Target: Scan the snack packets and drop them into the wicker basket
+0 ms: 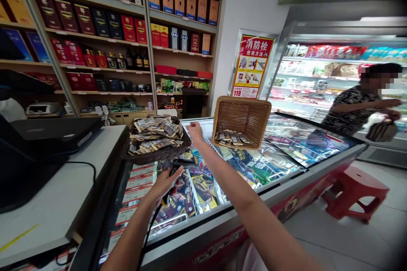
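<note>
My left hand (165, 183) is wrapped round a black corded barcode scanner (183, 162) above the glass top of a chest freezer (254, 197). Its cable runs down along my forearm. My right hand (195, 131) reaches out with curled fingers, just right of a dark woven basket (159, 153) heaped with small packaged snacks (155, 129). Whatever the right fingers may hold is hidden. Farther right, a light brown wicker basket (243, 112) lies tipped with its opening towards me, and a few similar packets (233, 137) rest at its lower side.
A white counter (104, 146) with a black checkout machine (54, 131) is at left. Shelves (124, 38) of boxed bottles stand behind. At right, a person (352, 101) holding a dark bag is beside a display fridge (292, 63); a red stool (358, 190) stands on the floor.
</note>
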`<state>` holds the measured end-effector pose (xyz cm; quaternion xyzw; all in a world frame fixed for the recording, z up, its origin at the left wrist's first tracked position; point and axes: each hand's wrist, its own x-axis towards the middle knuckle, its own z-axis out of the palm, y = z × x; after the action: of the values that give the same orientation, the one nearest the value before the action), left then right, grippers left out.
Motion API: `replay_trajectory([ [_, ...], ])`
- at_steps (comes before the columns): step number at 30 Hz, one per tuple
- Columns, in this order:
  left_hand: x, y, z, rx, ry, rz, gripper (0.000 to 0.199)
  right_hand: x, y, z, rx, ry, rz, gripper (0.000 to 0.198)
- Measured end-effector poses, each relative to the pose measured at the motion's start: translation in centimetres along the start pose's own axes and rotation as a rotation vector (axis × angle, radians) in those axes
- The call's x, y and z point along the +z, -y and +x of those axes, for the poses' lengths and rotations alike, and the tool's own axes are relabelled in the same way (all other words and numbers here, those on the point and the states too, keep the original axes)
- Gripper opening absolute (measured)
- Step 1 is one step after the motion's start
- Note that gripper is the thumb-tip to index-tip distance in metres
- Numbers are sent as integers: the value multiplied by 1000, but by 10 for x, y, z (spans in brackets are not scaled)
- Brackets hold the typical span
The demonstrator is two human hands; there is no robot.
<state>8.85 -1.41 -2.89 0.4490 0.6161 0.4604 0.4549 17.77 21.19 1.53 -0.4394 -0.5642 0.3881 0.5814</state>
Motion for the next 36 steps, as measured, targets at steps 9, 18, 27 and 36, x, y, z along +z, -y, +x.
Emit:
replay_trajectory([
  [9,-3,19,12,-4,28,25,65,148,52,-9,136,36,-558,47],
  [18,-2,16,11,-29,31,15,65,152,50,6,304,-45,-215,14],
  [27,0,-5,-3,-18,23,-19,65,-16,51,-10,129,-25,190,9],
  [36,0,-8,1,-14,43,0,64,-121,-6,-33,449,-125,653,18],
])
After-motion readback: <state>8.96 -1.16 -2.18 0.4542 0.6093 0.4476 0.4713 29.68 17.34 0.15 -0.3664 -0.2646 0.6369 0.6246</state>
